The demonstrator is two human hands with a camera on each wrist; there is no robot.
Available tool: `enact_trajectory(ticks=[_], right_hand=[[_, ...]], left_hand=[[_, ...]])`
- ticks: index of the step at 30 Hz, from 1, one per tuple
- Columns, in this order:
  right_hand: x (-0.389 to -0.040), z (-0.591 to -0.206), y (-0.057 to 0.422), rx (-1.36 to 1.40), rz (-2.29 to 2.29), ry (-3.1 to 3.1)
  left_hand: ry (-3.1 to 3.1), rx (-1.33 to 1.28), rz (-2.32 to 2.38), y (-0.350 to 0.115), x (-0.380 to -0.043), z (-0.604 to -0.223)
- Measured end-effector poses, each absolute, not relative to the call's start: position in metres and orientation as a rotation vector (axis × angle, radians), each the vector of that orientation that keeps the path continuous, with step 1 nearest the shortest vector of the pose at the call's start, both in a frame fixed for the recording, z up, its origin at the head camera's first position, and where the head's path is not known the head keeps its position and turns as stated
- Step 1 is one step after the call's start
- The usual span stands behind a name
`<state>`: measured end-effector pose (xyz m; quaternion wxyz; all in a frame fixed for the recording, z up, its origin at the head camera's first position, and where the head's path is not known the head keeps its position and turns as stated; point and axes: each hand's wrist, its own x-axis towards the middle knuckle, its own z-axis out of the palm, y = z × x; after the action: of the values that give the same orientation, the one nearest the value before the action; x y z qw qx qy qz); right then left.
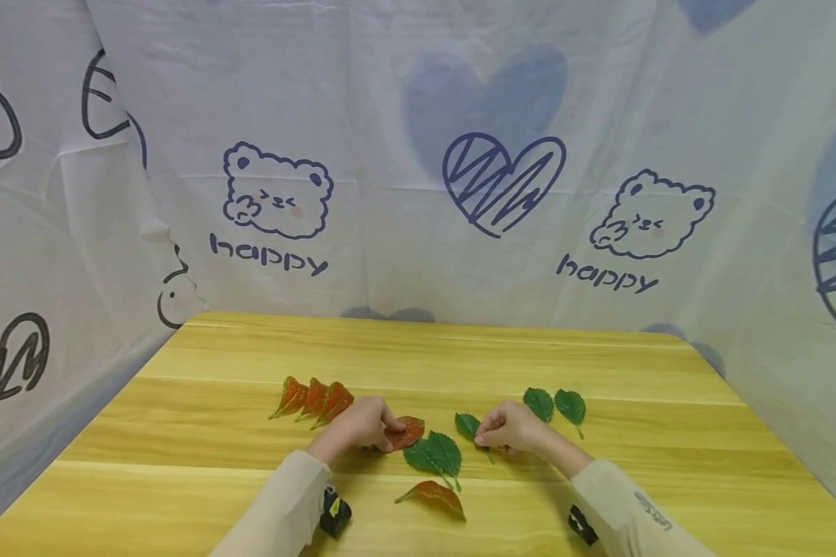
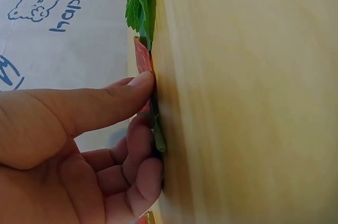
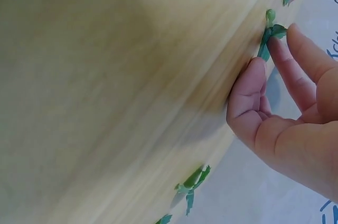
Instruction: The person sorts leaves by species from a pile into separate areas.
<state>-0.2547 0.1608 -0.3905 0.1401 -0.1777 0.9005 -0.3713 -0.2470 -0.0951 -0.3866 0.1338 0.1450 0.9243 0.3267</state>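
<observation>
With thumb and fingers, my left hand (image 1: 364, 423) pinches a red leaf (image 1: 410, 431) at its left end, low over the table. Two overlapping green leaves (image 1: 443, 455) lie just right of it. My right hand (image 1: 514, 428) pinches another green leaf (image 1: 466, 425) near its stem end. In the left wrist view, the thumb presses on the red leaf (image 2: 141, 56), and the green leaves (image 2: 139, 7) stand out beyond it. The right wrist view has the fingertips at the green leaf (image 3: 265, 42), close to the tabletop.
Three red leaves (image 1: 313, 400) form a row beyond my left hand. Behind my right hand lie two green leaves (image 1: 570, 405). A single curled red leaf (image 1: 432, 493) is nearer to me on the yellow wooden table (image 1: 181, 480). A printed cloth (image 1: 390, 255) hangs behind the table.
</observation>
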Motion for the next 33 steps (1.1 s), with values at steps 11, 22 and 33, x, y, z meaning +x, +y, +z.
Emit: enact_trajectory(ticks=[11, 22, 33], right_hand=[[-0.2565, -0.3955, 0.1579, -0.529, -1.079, 2.622], [-0.254, -0.3953, 0.1542, -0.504, -1.09, 2.65], [-0.2543, -0.3964, 0.1585, -0.474, -1.107, 2.686]], left_hand=[[2.704, 0.421, 0.9, -0.0942, -0.2465, -0.3853], [2.699, 0.426, 0.905, -0.0942, -0.2455, -0.3849], [2.697, 0.432, 0.909, -0.0944, -0.2458, -0.3852]])
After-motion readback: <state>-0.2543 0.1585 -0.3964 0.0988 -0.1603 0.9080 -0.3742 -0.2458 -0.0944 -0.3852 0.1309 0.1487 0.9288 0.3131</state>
